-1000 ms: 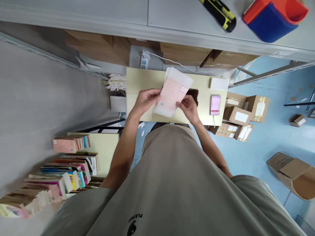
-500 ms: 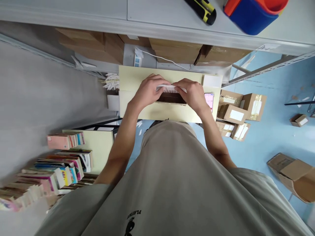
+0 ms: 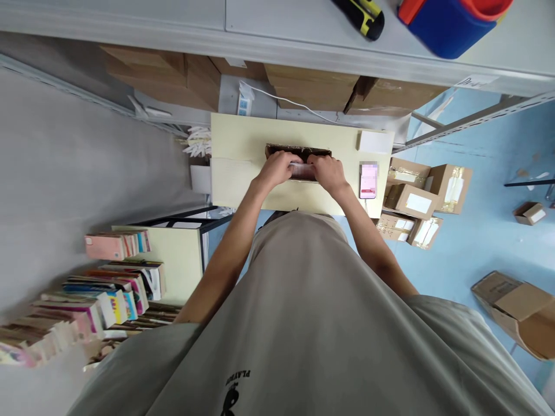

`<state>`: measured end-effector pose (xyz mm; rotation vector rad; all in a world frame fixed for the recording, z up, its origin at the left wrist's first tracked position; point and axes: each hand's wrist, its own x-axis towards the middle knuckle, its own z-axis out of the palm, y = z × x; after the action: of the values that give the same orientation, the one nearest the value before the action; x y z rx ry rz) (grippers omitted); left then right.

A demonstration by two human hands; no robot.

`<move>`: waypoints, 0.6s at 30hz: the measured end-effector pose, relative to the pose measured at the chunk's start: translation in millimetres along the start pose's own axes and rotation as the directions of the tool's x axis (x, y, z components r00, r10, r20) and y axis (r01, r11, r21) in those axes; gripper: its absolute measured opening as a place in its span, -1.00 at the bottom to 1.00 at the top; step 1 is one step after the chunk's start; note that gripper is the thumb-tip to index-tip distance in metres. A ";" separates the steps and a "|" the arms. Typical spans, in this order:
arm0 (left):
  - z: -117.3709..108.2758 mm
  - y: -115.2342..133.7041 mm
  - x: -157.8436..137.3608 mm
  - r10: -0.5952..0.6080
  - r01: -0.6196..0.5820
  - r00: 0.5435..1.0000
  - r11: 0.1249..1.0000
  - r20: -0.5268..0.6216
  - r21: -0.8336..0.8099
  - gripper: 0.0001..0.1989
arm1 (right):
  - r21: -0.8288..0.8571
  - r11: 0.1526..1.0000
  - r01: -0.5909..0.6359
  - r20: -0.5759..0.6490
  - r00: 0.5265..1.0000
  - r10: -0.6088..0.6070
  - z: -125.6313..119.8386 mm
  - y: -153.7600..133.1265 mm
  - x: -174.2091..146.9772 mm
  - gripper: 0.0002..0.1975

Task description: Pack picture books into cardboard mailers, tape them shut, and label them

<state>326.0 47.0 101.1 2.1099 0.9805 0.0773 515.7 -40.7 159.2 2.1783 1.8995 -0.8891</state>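
An open cardboard box (image 3: 276,148) stands on the pale yellow table (image 3: 243,188) in front of me. Inside its opening is a whitish, flat-looking item (image 3: 302,171); its exact kind does not show. My left hand (image 3: 278,168) grips the item's left end, fingers curled over the box opening. From the other side my right hand (image 3: 328,173) holds the right end the same way. Both sets of fingertips are partly hidden within the box. Right of my right hand lies a phone (image 3: 369,180) with a lit pink screen.
A white pad or flat box (image 3: 374,141) lies at the table's back right. A grey shelf (image 3: 281,26) crosses above, bearing a utility knife (image 3: 363,17) and a blue-and-red holder (image 3: 451,26). Cardboard boxes (image 3: 417,199) are stacked at right; books (image 3: 106,289) stand at left.
Both hands have moved down and closer together, taking the whitish item from above the box into its opening. The box's back edge and the whole phone now show.
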 end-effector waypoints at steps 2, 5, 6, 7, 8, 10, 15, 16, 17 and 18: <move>8.4 -6.9 4.9 -0.025 0.025 0.999 1.000 0.024 0.017 -0.47 | -0.015 1.000 -0.020 0.036 0.999 0.020 4.9 -1.4 5.4 -0.49; 16.6 -14.9 6.4 -0.068 0.063 0.996 0.994 0.054 0.093 -0.46 | -0.004 0.999 -0.043 0.033 0.999 0.043 12.7 0.5 8.3 -0.48; 17.3 -17.0 3.9 -0.068 0.063 0.996 0.992 0.051 0.108 -0.45 | 0.018 0.999 -0.037 0.008 0.999 0.037 15.6 3.1 6.8 -0.47; 17.0 -19.0 -0.4 -0.059 0.055 0.998 0.992 0.034 0.112 -0.44 | 0.053 0.998 -0.021 -0.033 0.999 0.023 18.7 6.9 3.8 -0.47; 15.5 -21.2 -6.6 -0.046 0.046 0.999 0.993 0.000 0.106 -0.44 | 0.097 0.995 0.004 -0.090 0.996 0.005 22.2 11.9 -0.6 -0.47; 9.9 -27.4 -23.8 -0.038 0.048 0.992 0.996 -0.124 0.079 -0.50 | 0.195 0.979 0.053 -0.246 0.969 -0.004 29.9 25.6 -12.4 -0.50; -7.2 -57.7 -68.9 -0.229 0.208 0.834 0.973 -0.502 -0.099 -0.58 | 0.410 0.912 -0.004 -0.456 0.865 0.209 50.0 68.5 -37.4 -0.58; -9.1 -64.1 -73.9 -0.280 0.235 0.806 0.960 -0.521 -0.151 -0.59 | 0.448 0.894 -0.024 -0.438 0.866 0.242 53.2 75.2 -38.6 -0.58; -10.2 -69.5 -77.1 -0.318 0.251 0.796 0.948 -0.516 -0.196 -0.61 | 0.479 0.877 -0.035 -0.411 0.874 0.260 55.9 80.2 -38.3 -0.57; -10.6 -73.2 -78.6 -0.339 0.255 0.803 0.939 -0.491 -0.231 -0.63 | 0.504 0.863 -0.038 -0.381 0.887 0.262 58.1 83.1 -36.6 -0.57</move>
<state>221.9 29.6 78.5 1.7929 1.5686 0.5812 571.7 -115.9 106.1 3.0122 1.7622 -0.9960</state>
